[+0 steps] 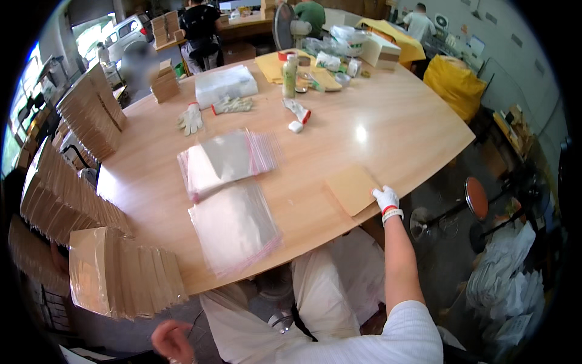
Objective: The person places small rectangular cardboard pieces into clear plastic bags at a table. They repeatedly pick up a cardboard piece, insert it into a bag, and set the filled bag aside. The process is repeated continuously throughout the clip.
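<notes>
A flat tan cardboard piece (353, 189) lies near the front right of the table. My right hand (386, 198), in a white glove with a red cuff, pinches its right edge. My left hand (173, 341) is bare and hangs low at the left, off the table and below the wrapped stacks; its fingers are blurred and look bent. Clear plastic bags with pink-striped edges lie in two overlapping piles, a far one (224, 161) and a near one (235, 225), left of the cardboard piece.
Film-wrapped cardboard stacks (124, 273) line the left side. Gloves (191, 119), a white plastic stack (226, 85), a bottle (289, 79) and tape rolls (342, 79) occupy the table's far part. A yellow sack (453, 88) and stools (476, 198) stand right. Several people work farther back.
</notes>
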Demonstrator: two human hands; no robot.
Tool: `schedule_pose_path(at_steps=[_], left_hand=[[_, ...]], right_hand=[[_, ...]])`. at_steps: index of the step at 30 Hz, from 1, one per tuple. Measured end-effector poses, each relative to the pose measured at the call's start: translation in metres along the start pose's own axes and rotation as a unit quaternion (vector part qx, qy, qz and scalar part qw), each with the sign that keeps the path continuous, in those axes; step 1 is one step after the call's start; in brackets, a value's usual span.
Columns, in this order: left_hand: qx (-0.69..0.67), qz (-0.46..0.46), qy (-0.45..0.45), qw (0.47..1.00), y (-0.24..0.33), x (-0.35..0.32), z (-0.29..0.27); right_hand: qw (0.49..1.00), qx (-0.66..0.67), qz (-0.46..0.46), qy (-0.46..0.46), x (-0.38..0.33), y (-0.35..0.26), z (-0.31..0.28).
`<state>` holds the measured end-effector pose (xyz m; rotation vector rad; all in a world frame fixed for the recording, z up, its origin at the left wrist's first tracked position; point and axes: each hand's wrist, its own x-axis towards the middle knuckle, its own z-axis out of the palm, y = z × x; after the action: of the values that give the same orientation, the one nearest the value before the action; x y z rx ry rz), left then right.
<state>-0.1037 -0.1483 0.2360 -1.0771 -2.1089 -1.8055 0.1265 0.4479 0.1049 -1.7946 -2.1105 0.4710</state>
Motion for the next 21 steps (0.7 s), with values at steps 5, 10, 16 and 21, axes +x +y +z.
schedule_pose_path(at_steps=[5,10,16,21], left_hand=[[0.048,0.022,-0.194,0.980,-0.004,0.011,0.059],[-0.036,0.040,-0.291,0.955,0.004,0.016,0.114],[-0.071,-0.002,-0.336,0.939,0.007,0.017,0.137],[-0.117,-0.056,-0.356,0.925,0.005,0.031,0.162]], right_hand=[[0.997,0.053,0.063,0.016,-0.024,0.031,0.000],[0.927,0.311,0.188,0.094,-0.053,0.022,0.005],[0.721,0.664,0.190,0.056,-0.054,0.050,0.025],[0.711,0.691,-0.004,0.127,-0.035,0.044,-0.033]])
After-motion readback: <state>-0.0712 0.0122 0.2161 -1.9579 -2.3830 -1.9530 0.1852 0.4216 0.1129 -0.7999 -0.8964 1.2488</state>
